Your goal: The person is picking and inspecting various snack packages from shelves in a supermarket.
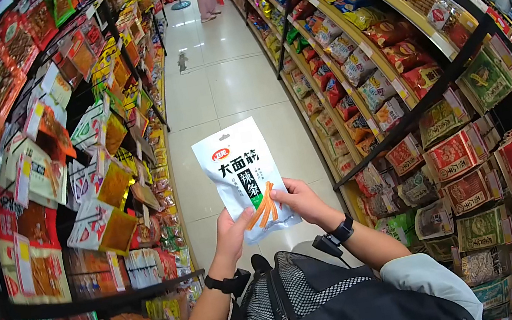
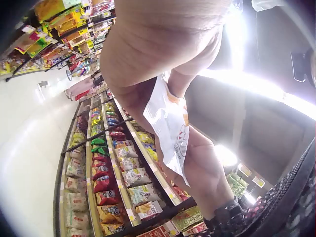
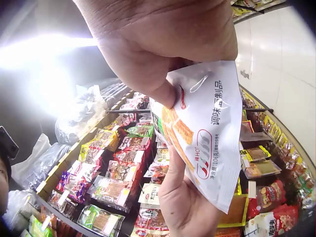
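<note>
"What do the hands hold?"

"A white snack packet [image 1: 209, 168], mid-view from the head, its front towards the wearer. The left hand [image 1: 235, 233] pinches it at its seven o'clock, the right hand [image 1: 307, 204] at its four, both thumbs on the front."

"And inside it?"

"Hidden. Orange strips are printed low on the front."

"Other containers nearby?"

"At nine o'clock the left rack [image 1: 109, 300] carries hanging packets, many white and amber [image 1: 106, 224]; whether the amber is food or print, I can't tell. At two o'clock the right shelves [image 1: 422, 93] hold rows of plump bags, red ones [image 1: 406, 57] among them, their contents covered. Flatter packs hang at three to four o'clock."

"What do the wrists add?"

"The right wrist view gets close to the packet's lower front: a chilli and a red-outlined box. At its nine o'clock are bundles in clear wrap [image 3: 81, 116], by the rack's upper edge. The left wrist view catches the packet nearly edge-on, with a strip light [image 2: 276, 91] at two o'clock."

"Farther off?"

"From the head, the tiled aisle floor [image 1: 198, 101] runs to twelve o'clock, where a person [image 1: 207, 0] in pink trousers stands, cut off by the top edge."
</note>
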The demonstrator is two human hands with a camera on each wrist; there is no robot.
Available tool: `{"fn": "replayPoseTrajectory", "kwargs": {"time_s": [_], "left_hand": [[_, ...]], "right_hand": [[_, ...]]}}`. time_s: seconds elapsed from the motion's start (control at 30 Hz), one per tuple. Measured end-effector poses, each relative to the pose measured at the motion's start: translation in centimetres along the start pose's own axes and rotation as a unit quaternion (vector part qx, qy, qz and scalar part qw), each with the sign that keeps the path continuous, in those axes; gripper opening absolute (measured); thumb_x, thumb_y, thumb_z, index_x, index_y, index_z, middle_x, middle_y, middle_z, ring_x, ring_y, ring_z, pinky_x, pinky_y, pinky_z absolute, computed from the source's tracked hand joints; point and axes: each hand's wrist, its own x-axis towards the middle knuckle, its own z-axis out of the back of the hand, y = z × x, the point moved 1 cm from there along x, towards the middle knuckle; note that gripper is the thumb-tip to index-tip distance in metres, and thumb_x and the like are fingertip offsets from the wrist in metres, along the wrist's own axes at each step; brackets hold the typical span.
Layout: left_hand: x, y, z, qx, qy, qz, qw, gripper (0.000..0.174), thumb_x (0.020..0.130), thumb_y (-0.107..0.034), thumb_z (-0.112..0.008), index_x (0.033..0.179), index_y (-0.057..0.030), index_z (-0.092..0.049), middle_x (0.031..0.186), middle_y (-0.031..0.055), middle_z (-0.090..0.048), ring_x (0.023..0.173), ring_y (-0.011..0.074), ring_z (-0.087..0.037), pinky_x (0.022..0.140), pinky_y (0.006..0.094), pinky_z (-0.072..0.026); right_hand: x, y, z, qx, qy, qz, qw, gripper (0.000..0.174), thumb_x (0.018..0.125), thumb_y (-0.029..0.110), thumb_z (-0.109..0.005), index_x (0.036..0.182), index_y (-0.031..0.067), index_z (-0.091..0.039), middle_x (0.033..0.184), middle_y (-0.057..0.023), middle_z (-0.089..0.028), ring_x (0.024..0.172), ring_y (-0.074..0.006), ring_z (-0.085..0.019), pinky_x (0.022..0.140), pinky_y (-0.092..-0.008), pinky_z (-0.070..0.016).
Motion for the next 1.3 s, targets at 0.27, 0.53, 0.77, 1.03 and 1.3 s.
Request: {"fn": "replayPoseTrajectory", "kwargs": {"time_s": [0.27,0.53,0.77,1.03,1.3], "left_hand": [[10.5,-2.8,3.4,0.004,0.005,0.003,1.000,0.038,0.095,-0.011,-0.065,0.130,0.0022,-0.054,0.124,0.0100,-0.066,0.111,0.0168,-0.063,0.098,0.0339,-0.0496],[26.9,-6.3,6.1,0.043,0.014,0.004,0.999,0.037,0.095,-0.010,-0.065,0.129,0.0024,-0.055,0.124,0.0102,-0.066,0.110,0.0167,-0.064,0.098,0.0342,-0.0497],[43.3,-11.2,6.2,0.076,0.006,0.004,0.997,0.040,0.096,-0.014,-0.066,0.130,0.0028,-0.053,0.123,0.0106,-0.065,0.111,0.0171,-0.064,0.097,0.0342,-0.0504],[57.2,-14.7,7.9,0.051,-0.019,0.002,0.999,0.039,0.095,-0.010,-0.065,0.130,0.0033,-0.053,0.122,0.0110,-0.066,0.109,0.0176,-0.065,0.096,0.0344,-0.0518],[77.6,-16.6,11.9,0.005,0.007,0.014,1.000,0.040,0.095,-0.010,-0.065,0.131,0.0031,-0.053,0.123,0.0108,-0.066,0.111,0.0181,-0.064,0.098,0.0349,-0.0509]], "right_hand": [[10.3,1.4,1.5,-0.013,-0.025,-0.005,1.000,0.031,0.100,0.020,-0.061,0.120,-0.0031,-0.064,0.101,-0.0025,-0.068,0.086,-0.0068,-0.060,0.077,-0.0247,-0.0513],[25.9,4.0,6.3,0.029,-0.034,0.003,0.999,0.030,0.099,0.018,-0.062,0.120,-0.0036,-0.064,0.102,-0.0044,-0.069,0.087,-0.0078,-0.061,0.078,-0.0253,-0.0520],[41.2,9.8,12.2,0.051,-0.019,0.025,0.998,0.031,0.099,0.017,-0.062,0.122,-0.0039,-0.062,0.106,-0.0059,-0.069,0.090,-0.0090,-0.063,0.081,-0.0266,-0.0530],[55.6,13.6,16.5,0.031,0.004,-0.002,1.000,0.031,0.099,0.015,-0.061,0.124,-0.0041,-0.061,0.109,-0.0072,-0.069,0.091,-0.0099,-0.064,0.082,-0.0268,-0.0539],[74.7,17.4,22.8,0.001,-0.004,-0.010,1.000,0.030,0.099,0.016,-0.061,0.122,-0.0038,-0.062,0.109,-0.0068,-0.069,0.092,-0.0096,-0.064,0.082,-0.0264,-0.0538]]}}
